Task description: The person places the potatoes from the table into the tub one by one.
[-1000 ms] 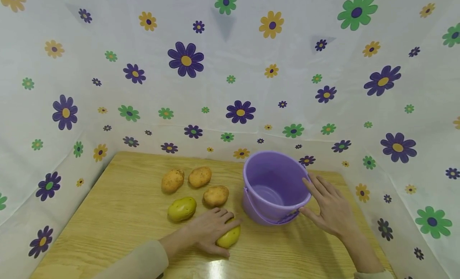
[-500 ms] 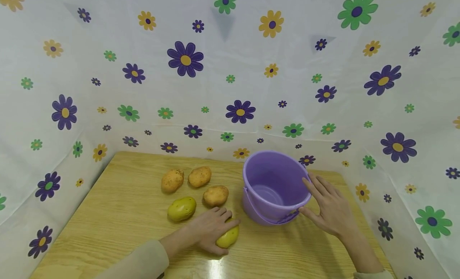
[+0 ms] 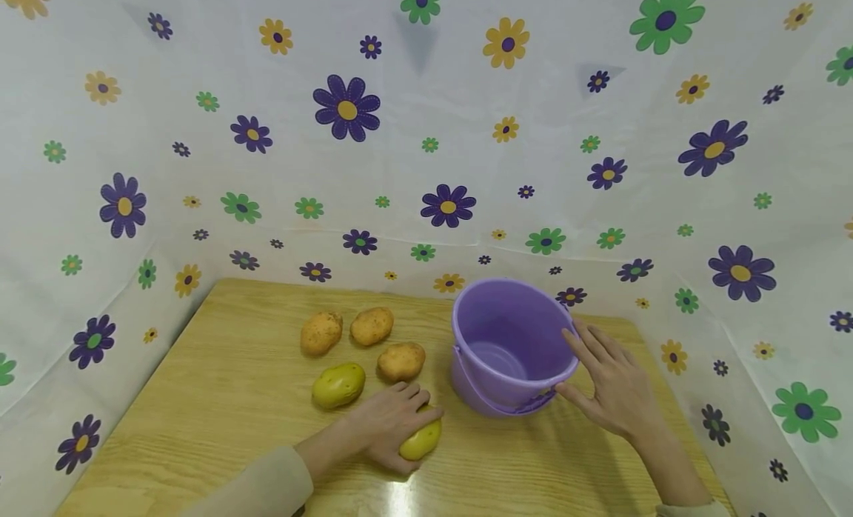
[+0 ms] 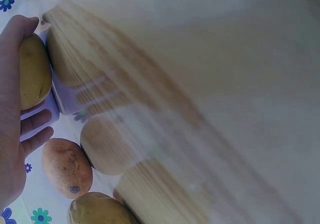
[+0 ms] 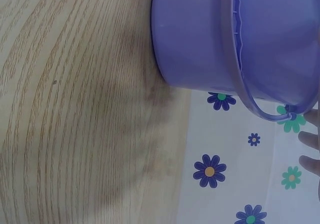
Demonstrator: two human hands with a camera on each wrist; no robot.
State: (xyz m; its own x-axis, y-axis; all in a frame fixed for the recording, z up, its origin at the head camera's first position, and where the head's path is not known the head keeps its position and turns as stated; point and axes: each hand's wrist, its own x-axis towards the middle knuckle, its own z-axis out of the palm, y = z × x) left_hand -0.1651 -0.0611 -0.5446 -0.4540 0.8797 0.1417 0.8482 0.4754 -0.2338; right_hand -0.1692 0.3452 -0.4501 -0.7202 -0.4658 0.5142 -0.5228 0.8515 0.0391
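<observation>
My left hand [image 3: 393,424] grips a greenish-yellow potato [image 3: 421,437] low over the table, its thumb on the near side and fingers across the top. In the left wrist view the same potato [image 4: 34,74] shows between thumb and fingers. A purple bucket [image 3: 473,387] stands upright to the right, its handle hanging down in front. At the bucket's right rim is my right hand [image 3: 616,387], fingers extended along the edge and thumb lower at the front. Only the right fingertips [image 5: 310,140] show at the edge of the right wrist view.
Another greenish-yellow potato [image 3: 338,386] lies left of my left hand. Beyond it are three brown potatoes [image 3: 321,333] on the wooden table [image 3: 233,398]. A white flowered cloth [image 3: 400,161] encloses the table at the back and both sides.
My left hand's thumb and the gripped potato have shifted very slightly left. The right hand and the bucket hold their places.
</observation>
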